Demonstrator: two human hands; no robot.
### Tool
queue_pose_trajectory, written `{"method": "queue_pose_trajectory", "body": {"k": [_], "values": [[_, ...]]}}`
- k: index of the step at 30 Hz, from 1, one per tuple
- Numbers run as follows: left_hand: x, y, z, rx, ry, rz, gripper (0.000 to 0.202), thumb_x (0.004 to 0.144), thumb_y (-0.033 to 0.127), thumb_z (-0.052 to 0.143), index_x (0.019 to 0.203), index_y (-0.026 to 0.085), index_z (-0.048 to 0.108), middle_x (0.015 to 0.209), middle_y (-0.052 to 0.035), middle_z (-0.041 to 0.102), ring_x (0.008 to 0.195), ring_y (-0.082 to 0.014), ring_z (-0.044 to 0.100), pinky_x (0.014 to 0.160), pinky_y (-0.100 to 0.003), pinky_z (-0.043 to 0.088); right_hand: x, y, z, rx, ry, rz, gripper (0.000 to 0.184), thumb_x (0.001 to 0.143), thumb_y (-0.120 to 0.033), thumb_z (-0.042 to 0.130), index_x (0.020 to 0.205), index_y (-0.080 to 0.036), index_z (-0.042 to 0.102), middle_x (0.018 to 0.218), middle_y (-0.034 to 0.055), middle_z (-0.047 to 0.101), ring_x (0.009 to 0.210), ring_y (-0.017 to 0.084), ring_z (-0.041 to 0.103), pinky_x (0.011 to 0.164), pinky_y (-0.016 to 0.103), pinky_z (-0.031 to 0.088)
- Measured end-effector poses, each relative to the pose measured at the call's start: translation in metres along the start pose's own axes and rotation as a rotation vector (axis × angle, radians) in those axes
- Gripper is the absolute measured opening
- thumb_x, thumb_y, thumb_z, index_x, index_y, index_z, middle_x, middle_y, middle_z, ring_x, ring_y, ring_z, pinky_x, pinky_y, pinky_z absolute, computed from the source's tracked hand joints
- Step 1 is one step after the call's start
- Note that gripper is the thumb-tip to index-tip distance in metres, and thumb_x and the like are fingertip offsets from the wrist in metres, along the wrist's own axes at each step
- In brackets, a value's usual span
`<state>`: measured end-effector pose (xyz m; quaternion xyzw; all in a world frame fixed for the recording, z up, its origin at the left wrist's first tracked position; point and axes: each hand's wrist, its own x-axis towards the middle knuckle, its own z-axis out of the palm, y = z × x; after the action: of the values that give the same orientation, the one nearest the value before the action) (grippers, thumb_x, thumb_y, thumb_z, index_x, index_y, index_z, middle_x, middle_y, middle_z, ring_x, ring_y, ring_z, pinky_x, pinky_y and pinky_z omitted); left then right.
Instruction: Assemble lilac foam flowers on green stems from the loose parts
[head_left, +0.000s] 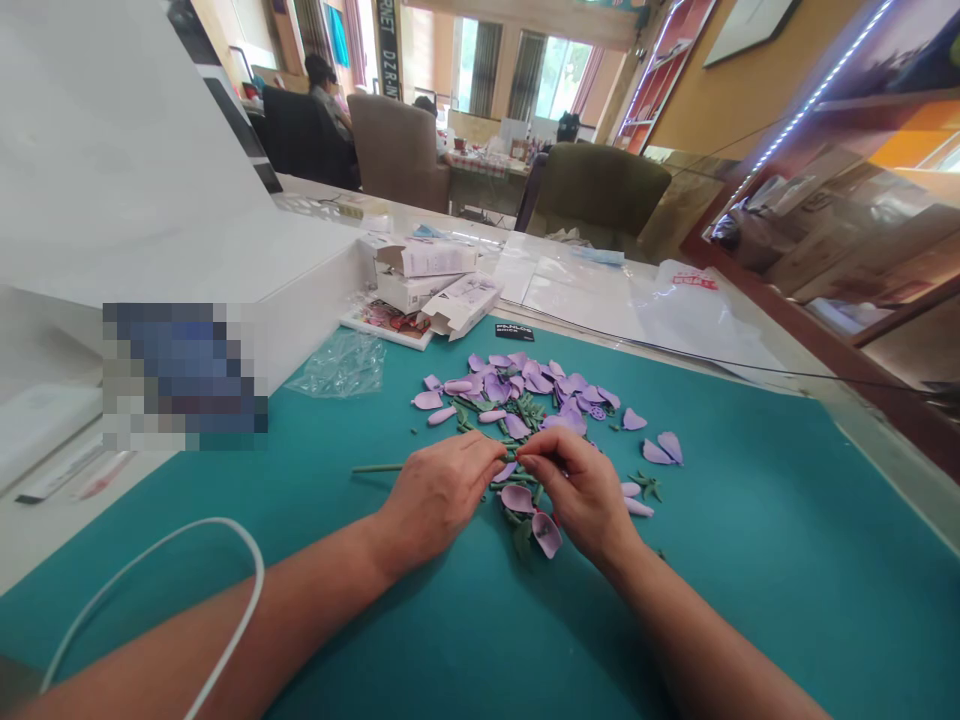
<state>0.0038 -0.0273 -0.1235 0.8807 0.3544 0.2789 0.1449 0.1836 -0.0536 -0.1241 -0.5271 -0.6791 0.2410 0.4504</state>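
Observation:
My left hand [444, 492] is closed around a thin green flower stem [376, 468], whose long end sticks out to the left. My right hand [581, 490] pinches at the stem's other end, where a small red bit shows between the fingertips; its kind is too small to tell. Both hands' fingertips nearly meet. Below and between them lie pale purple cupped petals [547, 535] with a green leaf piece [523, 541]. Just beyond the hands spreads a heap of purple petals [571, 385] mixed with green stem and leaf pieces [529, 408].
A green mat [780, 520] covers the table. Opened white boxes [465, 300], a crumpled clear bag [341, 363] and a black card [514, 331] lie behind the heap. A white cable [251, 545] loops over my left forearm. A large white box [300, 320] stands left. People sit far back.

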Motion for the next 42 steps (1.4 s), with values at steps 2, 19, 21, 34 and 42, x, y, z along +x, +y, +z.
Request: {"method": "queue_pose_trajectory", "body": {"k": [2, 19, 21, 34, 42], "values": [[0.0, 0.0, 0.0, 0.005, -0.011, 0.0, 0.024, 0.097, 0.023, 0.04, 0.098, 0.017, 0.063, 0.086, -0.0031, 0.065, 0.082, -0.0174, 0.063, 0.072, -0.028, 0.048, 0.0, 0.0, 0.0, -0.059, 0.012, -0.054, 0.009, 0.084, -0.022, 0.055, 0.078, -0.021, 0.062, 0.072, 0.0004, 0.064, 0.065, 0.014, 0.056, 0.06, 0.025, 0.043], [0.001, -0.003, -0.003, -0.045, -0.025, -0.001, 0.03, 0.097, 0.027, 0.035, 0.1, 0.017, 0.064, 0.09, -0.0051, 0.069, 0.084, -0.0188, 0.065, 0.071, -0.027, 0.048, 0.001, 0.0, 0.005, 0.095, -0.012, 0.028, 0.008, 0.083, -0.025, 0.059, 0.081, -0.022, 0.066, 0.073, 0.0012, 0.066, 0.064, 0.015, 0.058, 0.059, 0.026, 0.044], [0.001, -0.005, -0.002, -0.049, -0.022, 0.002, 0.032, 0.097, 0.029, 0.034, 0.1, 0.017, 0.064, 0.09, -0.0052, 0.069, 0.083, -0.0187, 0.065, 0.068, -0.027, 0.047, 0.003, 0.0, 0.005, 0.131, -0.012, 0.065, 0.006, 0.081, -0.026, 0.061, 0.079, -0.022, 0.066, 0.072, 0.0006, 0.066, 0.063, 0.014, 0.058, 0.058, 0.025, 0.044], [0.007, 0.005, -0.012, -0.234, -0.143, -0.165, 0.033, 0.093, 0.034, 0.037, 0.07, 0.02, 0.056, 0.068, 0.0009, 0.061, 0.066, -0.0149, 0.057, 0.06, -0.025, 0.042, 0.001, 0.001, 0.007, 0.065, -0.029, 0.037, 0.011, 0.081, -0.021, 0.06, 0.072, -0.022, 0.065, 0.071, -0.0009, 0.068, 0.064, 0.013, 0.059, 0.059, 0.023, 0.044], [0.011, 0.0, -0.011, -0.319, -0.228, -0.243, 0.033, 0.09, 0.038, 0.038, 0.079, 0.02, 0.064, 0.064, 0.0019, 0.062, 0.059, -0.0142, 0.058, 0.052, -0.023, 0.041, 0.015, -0.005, -0.041, -0.037, -0.212, 0.065, 0.017, 0.087, -0.031, 0.056, 0.082, -0.021, 0.069, 0.076, 0.0003, 0.068, 0.071, 0.013, 0.061, 0.064, 0.024, 0.045]]}}
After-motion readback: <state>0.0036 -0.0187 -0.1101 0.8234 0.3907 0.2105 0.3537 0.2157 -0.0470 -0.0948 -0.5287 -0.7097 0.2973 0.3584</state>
